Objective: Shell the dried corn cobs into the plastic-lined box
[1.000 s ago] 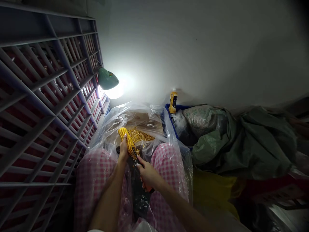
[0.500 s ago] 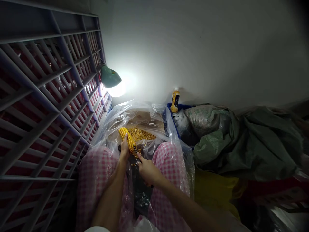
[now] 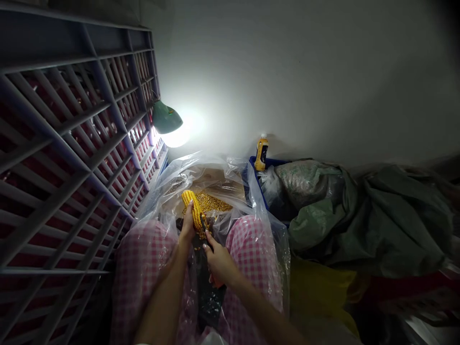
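My left hand [image 3: 188,224] is closed around a yellow corn cob [image 3: 192,208], held at a slant above a clear plastic bag [image 3: 172,175]. In my right hand [image 3: 217,256] is a slim dark tool [image 3: 203,223], perhaps a screwdriver or a narrow blade; its tip lies against the lower right side of the cob. Loose corn kernels [image 3: 213,201] are heaped inside the bag behind the cob. A few kernels drop or hang near the cob's lower end. My fingers hide most of the tool's handle.
A plastic crate wall [image 3: 89,167] rises close on the left, with a green lamp [image 3: 167,117] lit at its far end. Rightward, a blue bin [image 3: 255,179] holds bags and a yellow bottle [image 3: 261,153]. Beyond it lies a dark green cloth [image 3: 398,215]. Checked trouser legs [image 3: 251,244] flank the bag.
The cob and my left hand have shifted slightly right and the cob stands a little steeper. My right hand and the tool have moved slightly with it. The camera view has tilted a little.
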A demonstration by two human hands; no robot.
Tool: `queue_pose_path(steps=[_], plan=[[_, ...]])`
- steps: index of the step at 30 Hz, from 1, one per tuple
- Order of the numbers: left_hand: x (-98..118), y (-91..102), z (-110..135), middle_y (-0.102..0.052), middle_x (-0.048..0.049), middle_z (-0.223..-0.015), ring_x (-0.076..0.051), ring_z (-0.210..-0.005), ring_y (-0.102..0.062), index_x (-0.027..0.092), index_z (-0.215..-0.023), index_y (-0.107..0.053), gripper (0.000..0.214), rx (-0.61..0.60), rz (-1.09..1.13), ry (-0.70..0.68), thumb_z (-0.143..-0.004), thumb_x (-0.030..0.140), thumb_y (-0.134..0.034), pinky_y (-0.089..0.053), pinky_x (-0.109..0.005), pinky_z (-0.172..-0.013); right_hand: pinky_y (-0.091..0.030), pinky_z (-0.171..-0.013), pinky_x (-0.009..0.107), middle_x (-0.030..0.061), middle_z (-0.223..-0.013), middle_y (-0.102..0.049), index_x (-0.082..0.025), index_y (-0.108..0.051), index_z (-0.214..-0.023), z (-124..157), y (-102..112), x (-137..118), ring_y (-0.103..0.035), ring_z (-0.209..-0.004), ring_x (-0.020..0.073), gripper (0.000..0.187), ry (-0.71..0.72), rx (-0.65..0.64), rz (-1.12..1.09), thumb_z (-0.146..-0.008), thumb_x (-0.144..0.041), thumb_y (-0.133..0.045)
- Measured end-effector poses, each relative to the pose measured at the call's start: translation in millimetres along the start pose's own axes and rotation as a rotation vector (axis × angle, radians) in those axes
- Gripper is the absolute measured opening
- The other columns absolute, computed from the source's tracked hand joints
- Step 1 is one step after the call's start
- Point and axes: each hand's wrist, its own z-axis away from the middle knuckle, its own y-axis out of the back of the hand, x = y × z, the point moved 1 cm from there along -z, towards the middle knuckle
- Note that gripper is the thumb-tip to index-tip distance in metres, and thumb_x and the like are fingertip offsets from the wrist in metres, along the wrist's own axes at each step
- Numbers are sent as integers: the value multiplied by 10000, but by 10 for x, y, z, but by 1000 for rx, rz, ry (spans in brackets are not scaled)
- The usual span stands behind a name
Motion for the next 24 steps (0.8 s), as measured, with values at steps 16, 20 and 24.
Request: queue_pose_path(steps=[16,20,24], plan=[[82,-64,173,-604,11,-634,-133,-541,-601,208,-924,-552,372,-51,76,-219,-753,539,-537,-460,-216,-458,-479,-601,294,106,-819,-699,-261,-255,-1411,252,-51,74,-681,-734,242,481,64,167,535,-933,-237,-293],[120,-75,170,-637,-32,-700,-180,-641,-636,195,-920,-562,379,-95,69,-140,-748,531,-526,-491,-256,-511,-477,-606,288,114,-837,-692,-271,-236,-1415,320,-11,113,-679,-752,239,487,36,151,529,-933,-220,-286],[161,-70,143,-667,-71,-804,-228,-764,-653,222,-922,-567,449,-91,119,-63,-785,612,-392,-519,-320,-576,-483,-616,333,123,-837,-688,-300,-231,-1412,394,-27,182,-678,-754,269,485,0,111,541,-934,-231,-275]])
